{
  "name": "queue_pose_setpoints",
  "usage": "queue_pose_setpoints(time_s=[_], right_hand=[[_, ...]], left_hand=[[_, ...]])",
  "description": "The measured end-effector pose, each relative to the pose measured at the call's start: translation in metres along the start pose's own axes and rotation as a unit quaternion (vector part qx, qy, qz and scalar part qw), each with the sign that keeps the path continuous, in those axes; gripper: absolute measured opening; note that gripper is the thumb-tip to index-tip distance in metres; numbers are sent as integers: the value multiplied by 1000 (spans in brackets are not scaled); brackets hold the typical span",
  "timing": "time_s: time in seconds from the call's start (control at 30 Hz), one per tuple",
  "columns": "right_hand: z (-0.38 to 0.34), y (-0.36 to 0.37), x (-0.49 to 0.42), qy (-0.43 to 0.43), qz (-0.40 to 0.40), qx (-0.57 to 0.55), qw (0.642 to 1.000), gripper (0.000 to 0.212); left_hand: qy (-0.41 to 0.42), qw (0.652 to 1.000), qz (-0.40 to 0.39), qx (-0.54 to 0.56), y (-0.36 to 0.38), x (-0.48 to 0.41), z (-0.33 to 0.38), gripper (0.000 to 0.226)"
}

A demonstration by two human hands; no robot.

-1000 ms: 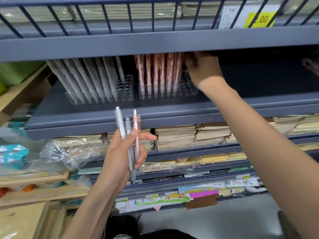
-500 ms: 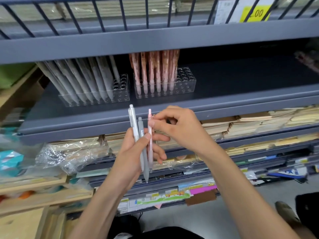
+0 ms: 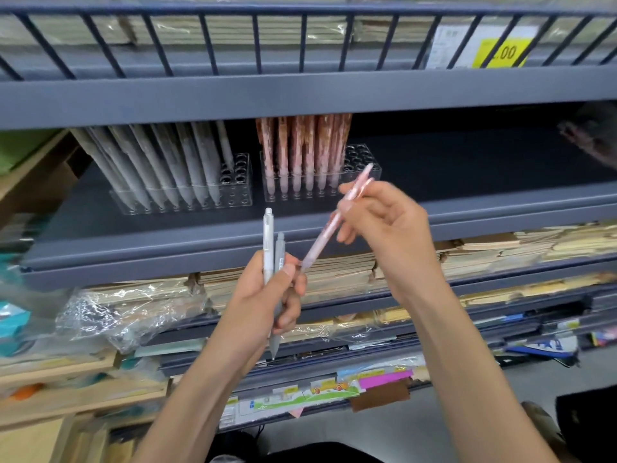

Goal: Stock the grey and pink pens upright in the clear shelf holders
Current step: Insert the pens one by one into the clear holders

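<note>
My left hand point(image 3: 272, 295) grips two grey pens point(image 3: 273, 248) upright in front of the shelf edge. My right hand point(image 3: 384, 225) pinches a pink pen point(image 3: 329, 228), tilted with its top toward the upper right and its tip near my left thumb. On the dark shelf stand two clear holders. The left holder point(image 3: 237, 182) carries several grey pens point(image 3: 187, 162) leaning left, with free holes at its right end. The right holder point(image 3: 362, 165) carries several pink pens point(image 3: 300, 152) upright, with free holes on its right side.
A railed upper shelf point(image 3: 300, 91) hangs low over the pens, with a yellow price tag point(image 3: 504, 53) on it. Stacks of paper goods point(image 3: 500, 248) and plastic-wrapped packs point(image 3: 123, 309) fill the lower shelves. Wooden shelving point(image 3: 50, 402) stands at the left.
My right hand came back from the pink holder to my left hand and pulled the pink pen out of the bunch. My left hand now holds only the two grey pens.
</note>
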State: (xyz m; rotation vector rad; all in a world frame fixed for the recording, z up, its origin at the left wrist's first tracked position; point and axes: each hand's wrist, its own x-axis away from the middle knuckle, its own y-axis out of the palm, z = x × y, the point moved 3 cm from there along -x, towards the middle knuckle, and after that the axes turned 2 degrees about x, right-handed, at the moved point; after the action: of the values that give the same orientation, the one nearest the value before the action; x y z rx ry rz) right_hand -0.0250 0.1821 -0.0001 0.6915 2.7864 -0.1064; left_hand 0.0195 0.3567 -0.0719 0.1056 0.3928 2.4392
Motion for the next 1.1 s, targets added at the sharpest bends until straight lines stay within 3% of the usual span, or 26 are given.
queue_pose_setpoints(time_s=[0.17, 0.3, 0.5, 0.67, 0.83, 1.1], right_hand=[[-20, -33, -29, -99, 243, -12, 965, 10], [-25, -38, -51, -169, 311, 55, 934, 12], [-17, -26, -89, -170, 232, 197, 937, 17], [-15, -14, -113, -128, 143, 430, 882, 23], [-18, -6, -122, -104, 79, 504, 854, 22], [-18, -1, -127, -71, 49, 535, 840, 24]], left_hand=[[8, 999, 28, 17, -14, 1, 9, 30], [13, 999, 47, 13, -24, 1, 14, 34], [-13, 999, 20, 41, -33, 1, 16, 41], [-9, 997, 8, 75, -36, -2, 20, 26], [6, 999, 21, 44, -40, 0, 21, 28], [26, 998, 46, -30, -41, 5, 25, 35]])
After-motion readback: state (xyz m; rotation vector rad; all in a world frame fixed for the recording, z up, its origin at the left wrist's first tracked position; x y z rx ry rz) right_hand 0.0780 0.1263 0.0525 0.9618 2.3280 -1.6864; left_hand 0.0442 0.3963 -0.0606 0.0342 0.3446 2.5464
